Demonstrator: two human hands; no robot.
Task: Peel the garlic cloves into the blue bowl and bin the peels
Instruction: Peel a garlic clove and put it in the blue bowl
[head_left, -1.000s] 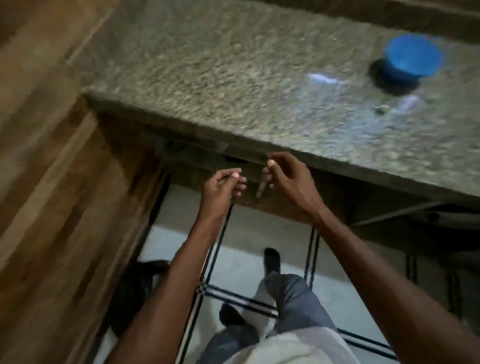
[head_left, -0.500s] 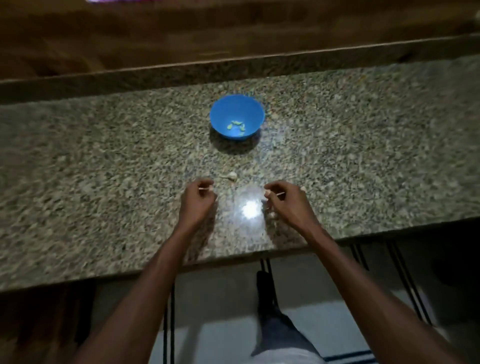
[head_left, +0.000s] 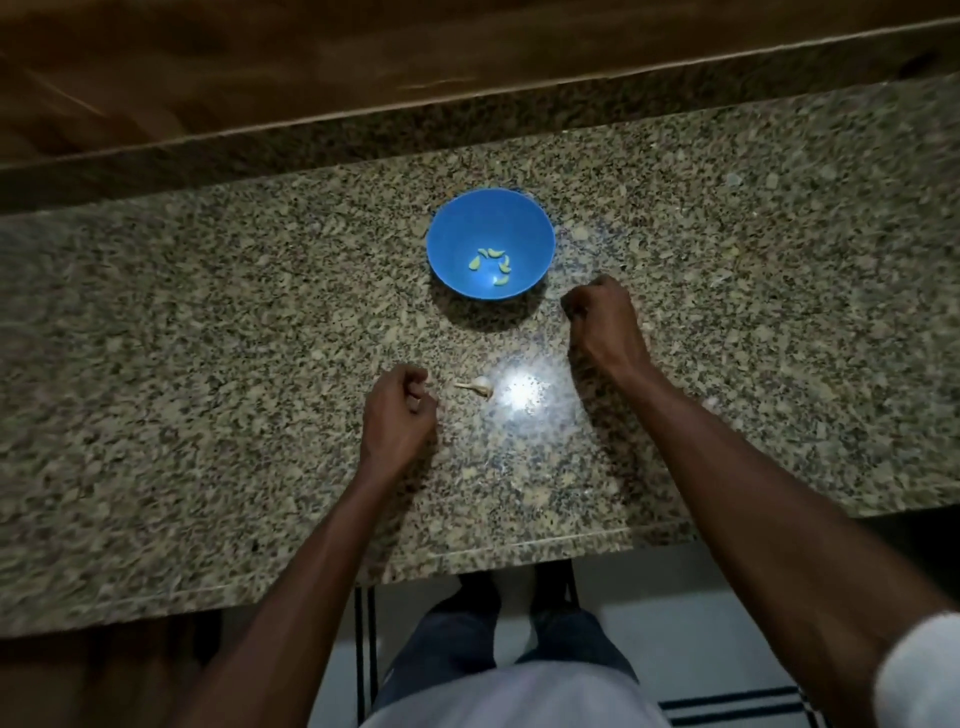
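Observation:
The blue bowl (head_left: 491, 208) stands on the granite counter and holds several peeled yellowish garlic cloves (head_left: 491, 265). A small pale garlic piece with a stem (head_left: 478, 385) lies on the counter in front of the bowl, beside a bright glare spot. My left hand (head_left: 397, 415) hovers just left of that piece, fingers curled with the thumb against the fingertips. My right hand (head_left: 602, 322) is a curled fist just right of the bowl, knuckles up. Whatever either hand holds is hidden by the fingers.
The speckled granite counter (head_left: 208, 389) runs across the view, with a raised granite lip and a wooden surface (head_left: 363, 67) behind it. Its front edge is near my legs, with white tiled floor (head_left: 701, 623) below.
The view has swung from the floor beside the counter back to the countertop. My right hand has moved forward to the bowl's right side. My left hand stays near the garlic piece.

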